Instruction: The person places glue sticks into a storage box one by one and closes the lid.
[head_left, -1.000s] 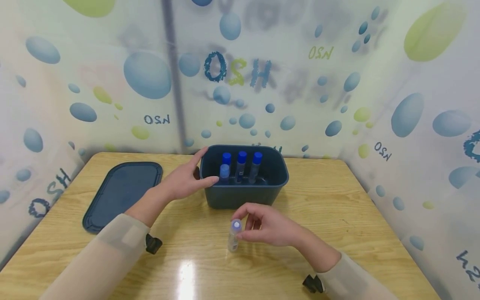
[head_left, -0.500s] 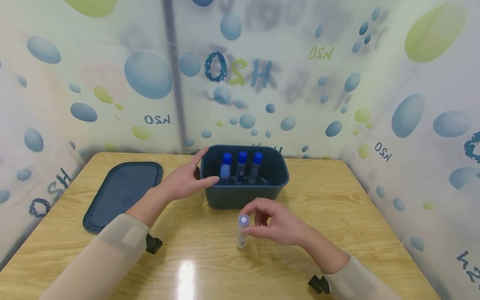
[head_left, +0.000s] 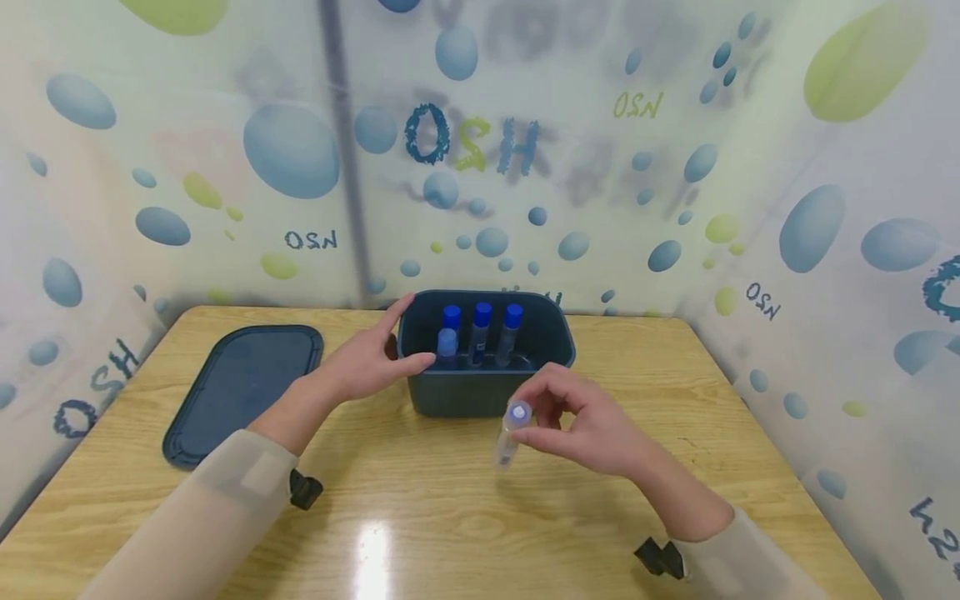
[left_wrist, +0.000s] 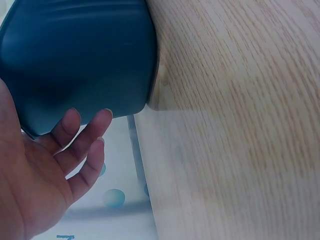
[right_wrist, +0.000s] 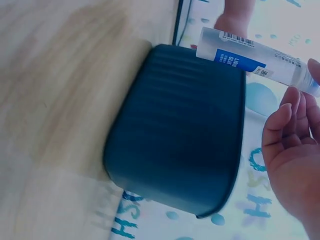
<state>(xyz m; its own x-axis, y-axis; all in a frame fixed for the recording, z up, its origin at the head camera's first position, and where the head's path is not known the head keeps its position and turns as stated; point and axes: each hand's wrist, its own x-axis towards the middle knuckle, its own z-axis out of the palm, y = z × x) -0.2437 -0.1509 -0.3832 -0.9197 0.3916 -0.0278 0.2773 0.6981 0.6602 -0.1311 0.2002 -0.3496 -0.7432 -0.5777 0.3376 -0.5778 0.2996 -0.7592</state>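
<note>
In the head view my right hand (head_left: 585, 421) pinches a clear tube of liquid glue (head_left: 512, 437) by its capped end, just in front of the dark blue bin (head_left: 487, 396). The tube tilts, its lower end off the table. The right wrist view shows a blue label on the glue tube (right_wrist: 240, 57). My left hand (head_left: 363, 362) rests at the bin's left end, thumb along the front rim and index finger near the back corner. Its other fingers (left_wrist: 82, 150) are loosely bent beside the bin wall. Several blue-capped glue tubes (head_left: 480, 337) stand inside the bin.
A dark blue lid (head_left: 240, 392) lies on the wooden table (head_left: 420, 525) at the left. Patterned curtain walls (head_left: 630, 250) enclose the table's back and sides.
My right hand has lifted the glue tube from the table and moved it right and toward the bin, tilting it. My left hand stays at the bin.
</note>
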